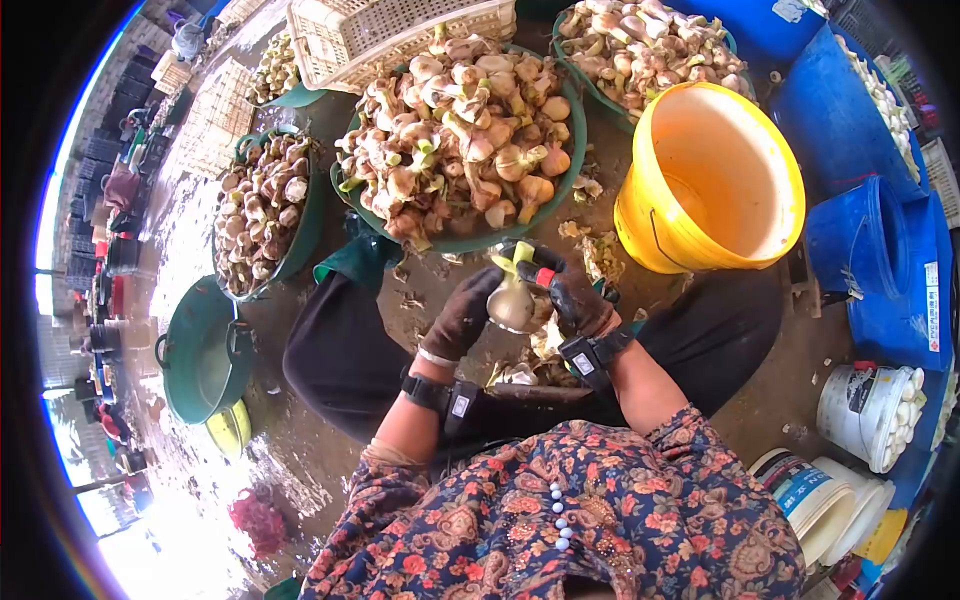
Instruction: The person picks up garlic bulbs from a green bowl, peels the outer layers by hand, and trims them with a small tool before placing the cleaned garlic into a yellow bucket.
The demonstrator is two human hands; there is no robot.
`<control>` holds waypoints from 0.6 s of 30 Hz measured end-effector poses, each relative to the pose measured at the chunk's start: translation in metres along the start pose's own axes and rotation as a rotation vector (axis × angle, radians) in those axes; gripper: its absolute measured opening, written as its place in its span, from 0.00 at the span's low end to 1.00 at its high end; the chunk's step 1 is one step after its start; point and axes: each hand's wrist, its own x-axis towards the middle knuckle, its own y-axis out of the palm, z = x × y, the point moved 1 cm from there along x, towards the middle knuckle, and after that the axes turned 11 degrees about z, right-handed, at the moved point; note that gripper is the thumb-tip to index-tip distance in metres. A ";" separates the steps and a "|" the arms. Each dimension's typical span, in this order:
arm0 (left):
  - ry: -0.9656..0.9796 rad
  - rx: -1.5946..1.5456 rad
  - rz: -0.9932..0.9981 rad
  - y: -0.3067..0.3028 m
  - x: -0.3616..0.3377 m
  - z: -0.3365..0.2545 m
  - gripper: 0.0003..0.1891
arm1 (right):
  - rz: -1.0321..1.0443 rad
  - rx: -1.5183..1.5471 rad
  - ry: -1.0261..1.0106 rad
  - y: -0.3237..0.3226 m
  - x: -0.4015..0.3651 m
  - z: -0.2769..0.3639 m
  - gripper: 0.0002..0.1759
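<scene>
A pale garlic bulb (513,306) with a short green-yellow stem is held between my two gloved hands, above my lap. My left hand (465,312), in a dark brown glove, is closed around the bulb's left side. At the stem and right side, my right hand (578,298) in a dark glove has its fingers closed, and a small red piece (545,277) shows at them; I cannot tell whether it is tape or part of a tool. Just beyond my hands stands a wide green tub (574,172) heaped with unpeeled garlic bulbs (455,140).
A yellow bucket (650,215) stands to the front right, beside another full tub. At left are a tub of bulbs (262,215) and a green basin (195,350). Peelings (600,255) litter the floor. A white bucket of pale bulbs (850,410) and blue containers (850,110) line the right.
</scene>
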 end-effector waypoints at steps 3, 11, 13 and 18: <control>-0.223 -0.300 -0.117 0.001 0.006 0.005 0.11 | -0.017 -0.001 -0.029 -0.009 0.005 -0.014 0.22; -0.159 0.241 0.202 0.005 -0.039 -0.040 0.11 | -0.497 0.305 -0.122 -0.052 0.007 -0.016 0.11; -0.457 0.396 0.405 -0.002 -0.047 -0.030 0.15 | -0.442 0.333 -0.046 -0.074 0.008 -0.032 0.11; -0.631 0.510 0.231 -0.019 -0.037 -0.015 0.34 | -0.332 0.684 0.020 -0.067 0.014 -0.043 0.11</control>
